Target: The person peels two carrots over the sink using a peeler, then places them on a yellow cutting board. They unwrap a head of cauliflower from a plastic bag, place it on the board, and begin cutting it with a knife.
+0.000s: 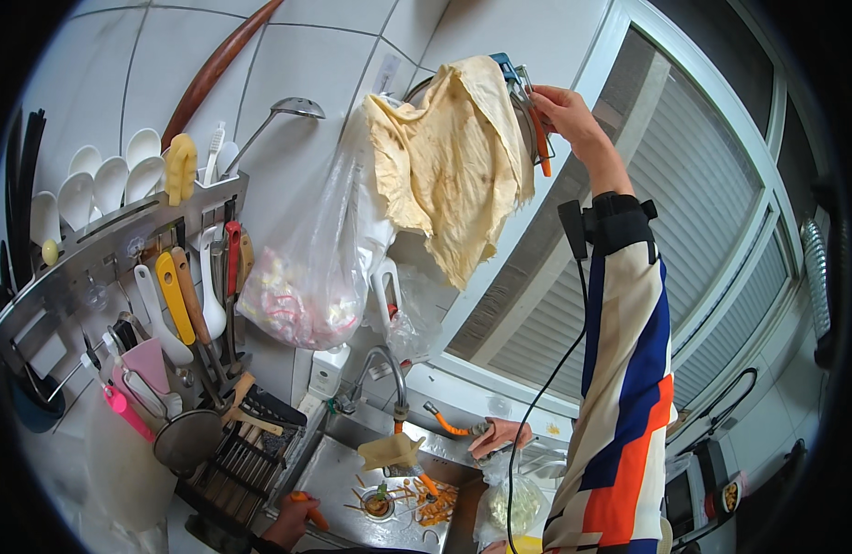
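My right hand (pixel 554 111) is raised at the upper middle, its fingers at an orange-handled tool (pixel 541 142) hanging by a teal clip (pixel 507 67); whether it grips the tool cannot be told. Beside it a stained yellow cloth (pixel 453 159) hangs over a rack. Low at the bottom, my left hand (pixel 292 518) is closed around a carrot (pixel 318 518) at the left edge of the steel sink (pixel 329 471). Carrot peelings (pixel 436 502) lie in the sink, and a green-topped scrap sits on the drain (pixel 378 507).
A faucet (pixel 400 384) with an orange hose rises behind the sink. Clear bags (pixel 311 291) hang on the tiled wall. At left, a metal rack (pixel 93 242) holds spoons and utensils above a black drying basket (pixel 239 471). A sliding window (pixel 606 277) is at right.
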